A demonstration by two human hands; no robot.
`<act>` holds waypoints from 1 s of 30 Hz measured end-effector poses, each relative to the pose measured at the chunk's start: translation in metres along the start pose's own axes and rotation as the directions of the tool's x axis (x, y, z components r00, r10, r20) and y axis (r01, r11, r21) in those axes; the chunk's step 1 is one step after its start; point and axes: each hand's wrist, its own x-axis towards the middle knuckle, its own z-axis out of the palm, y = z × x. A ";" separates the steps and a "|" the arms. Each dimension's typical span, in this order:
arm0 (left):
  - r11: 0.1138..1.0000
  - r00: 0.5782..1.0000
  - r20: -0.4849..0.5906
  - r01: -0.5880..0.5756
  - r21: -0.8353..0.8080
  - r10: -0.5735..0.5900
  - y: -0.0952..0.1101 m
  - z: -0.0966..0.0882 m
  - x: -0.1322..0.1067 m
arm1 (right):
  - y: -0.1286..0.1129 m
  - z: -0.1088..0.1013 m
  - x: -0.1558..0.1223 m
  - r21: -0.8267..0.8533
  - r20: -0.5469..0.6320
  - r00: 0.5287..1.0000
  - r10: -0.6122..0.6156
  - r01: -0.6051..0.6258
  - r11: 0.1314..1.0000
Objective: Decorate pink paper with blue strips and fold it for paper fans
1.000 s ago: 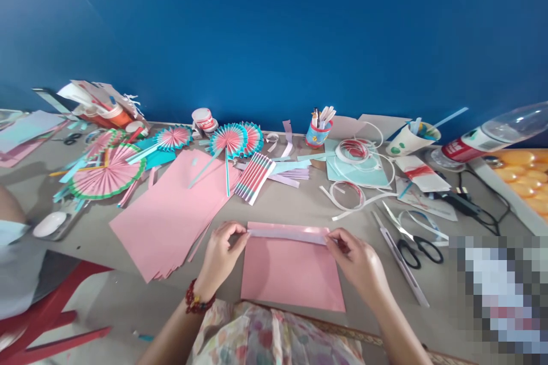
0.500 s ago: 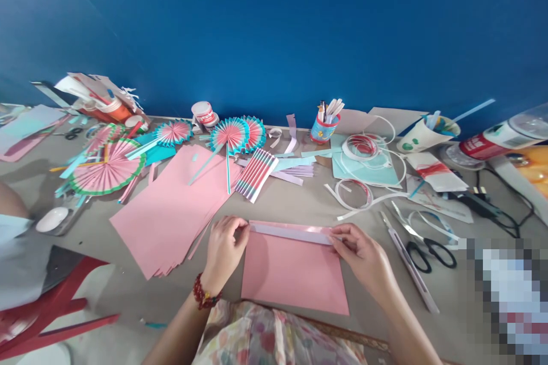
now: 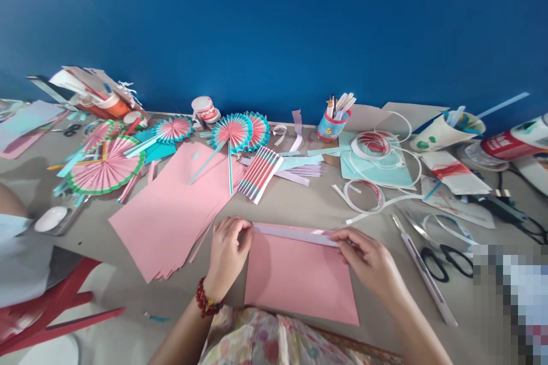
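Note:
A pink paper sheet (image 3: 299,279) lies on the grey table in front of me, its far edge folded over into a narrow pale strip (image 3: 295,233). My left hand (image 3: 228,254) pinches the left end of that fold, a red bead bracelet on its wrist. My right hand (image 3: 371,262) pinches the right end of the same fold, fingers pressed on the paper. Both hands are closed on the sheet's folded edge.
A stack of pink sheets (image 3: 171,211) lies to the left, with pleated paper fans (image 3: 105,168) and a folded striped bundle (image 3: 260,173) behind. A pen cup (image 3: 331,122), tape rings (image 3: 363,191), a ruler (image 3: 423,276) and scissors (image 3: 449,256) lie right. A red stool (image 3: 47,313) stands at left.
Both hands stay pinched on the fold's ends. The view has shifted slightly, so the sheet and hands sit a little lower and further right in frame.

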 end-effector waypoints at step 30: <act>0.997 0.999 -0.003 0.052 0.063 -0.052 0.001 0.007 0.001 | -0.002 0.017 0.004 -0.191 -0.167 0.984 0.068 -0.100 0.977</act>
